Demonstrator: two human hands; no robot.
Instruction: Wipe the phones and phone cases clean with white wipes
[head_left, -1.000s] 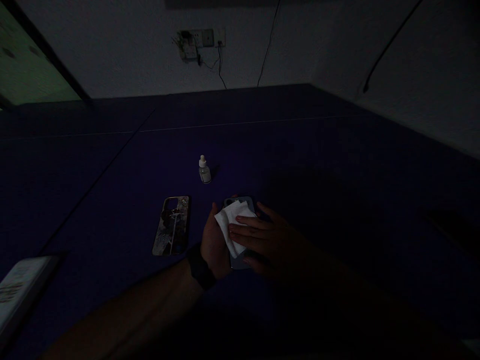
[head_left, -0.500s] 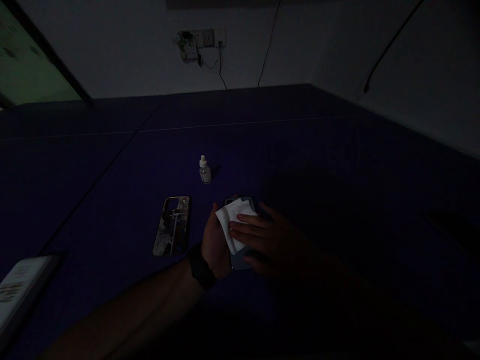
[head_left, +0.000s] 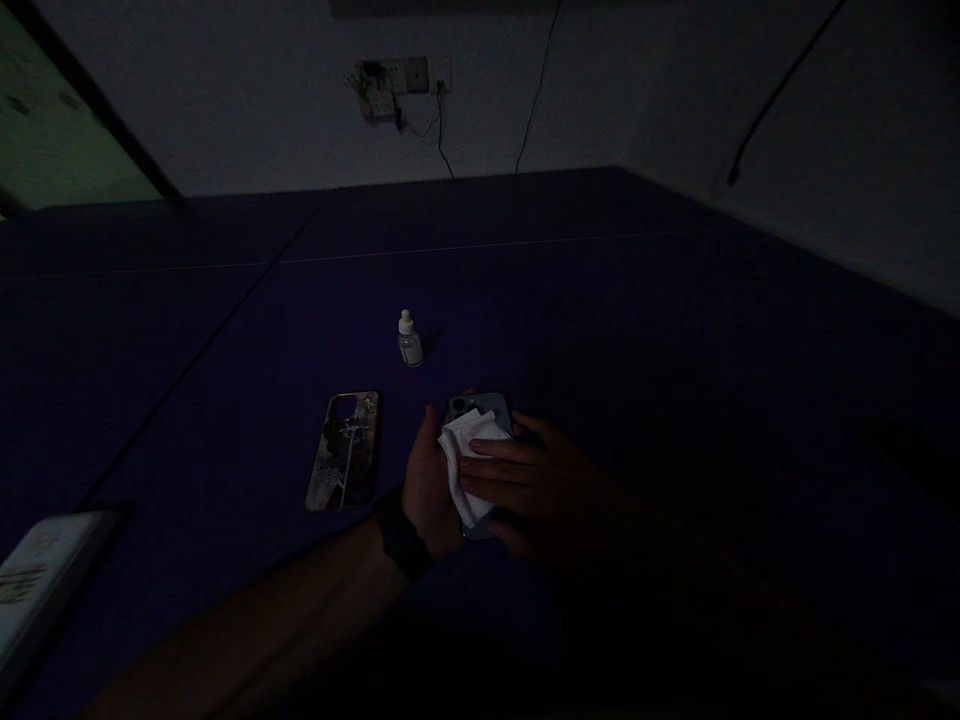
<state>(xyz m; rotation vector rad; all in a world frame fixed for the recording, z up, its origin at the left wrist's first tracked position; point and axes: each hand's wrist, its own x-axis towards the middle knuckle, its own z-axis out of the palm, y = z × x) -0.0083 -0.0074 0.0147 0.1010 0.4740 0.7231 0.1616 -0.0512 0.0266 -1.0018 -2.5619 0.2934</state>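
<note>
My left hand (head_left: 429, 490), wearing a black wristband (head_left: 401, 535), holds a smartphone (head_left: 484, 407) upright from behind and below. My right hand (head_left: 529, 480) lies across the phone, its fingers pressing a white tissue or cloth (head_left: 466, 465) onto the phone's back. The phone's camera corner shows above the tissue, while the hands hide its lower part. To the left of my hands lies a phone case (head_left: 345, 450) with a printed picture. Beyond them stands a small dropper bottle (head_left: 409, 342) with a white cap.
All of this lies on a dark blue table (head_left: 225, 350) with thin seams, in dim light. A white book or box (head_left: 45, 580) sits at the lower left edge. Wall sockets (head_left: 394, 85) with cables are on the wall behind.
The tissue has slid toward me and to the right along the phone, uncovering its camera corner. My right hand has shifted slightly with it. The case and bottle have not moved.
</note>
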